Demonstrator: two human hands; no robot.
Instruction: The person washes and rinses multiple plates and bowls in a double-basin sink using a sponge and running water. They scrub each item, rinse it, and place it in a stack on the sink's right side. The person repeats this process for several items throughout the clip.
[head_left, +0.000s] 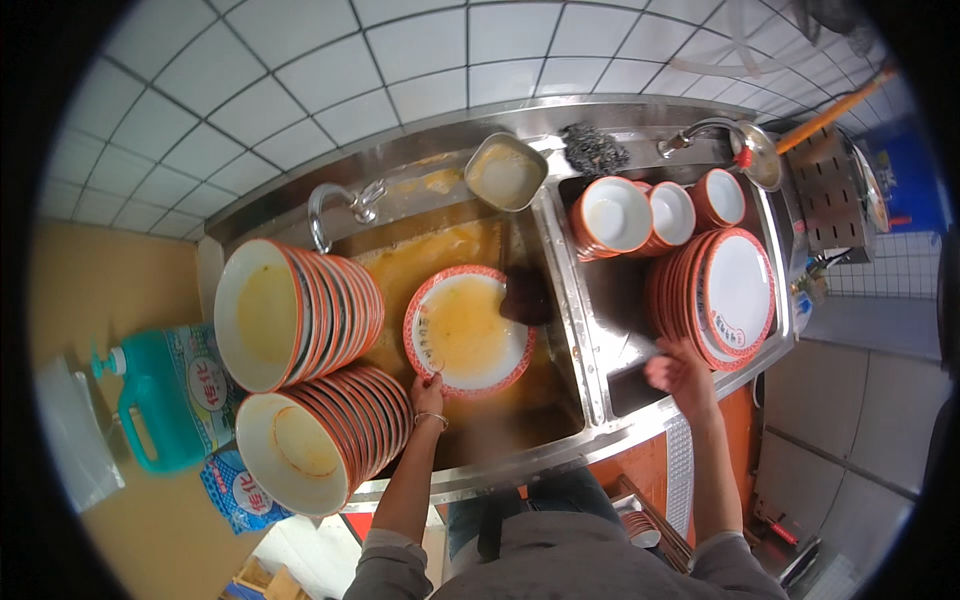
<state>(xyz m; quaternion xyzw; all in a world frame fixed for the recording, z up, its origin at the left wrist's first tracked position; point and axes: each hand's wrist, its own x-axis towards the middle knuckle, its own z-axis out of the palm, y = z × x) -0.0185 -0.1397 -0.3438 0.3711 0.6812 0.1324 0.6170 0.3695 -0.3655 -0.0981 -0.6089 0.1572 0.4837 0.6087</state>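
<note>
My left hand (427, 391) pinches the near rim of a white plate with a red patterned border (480, 375). Cloudy yellowish liquid covers the plate's middle, and it sits in the murky water of the left sink basin (555, 382). Overlapping its right edge is a dark scrubber or cloth (527, 296), too dark to identify. My right hand (681, 375), blurred, hovers over the right basin (611, 307) beside a stack of red-rimmed plates (739, 289); I see nothing in its loosely spread fingers.
Two leaning stacks of large bowls (259, 315) (292, 450) crowd the left side. Smaller bowls (616, 214) stand in the right basin's back. Faucets (322, 214) (697, 131), a square container (506, 172) and steel wool (595, 150) line the back ledge. A green detergent jug (169, 397) stands left.
</note>
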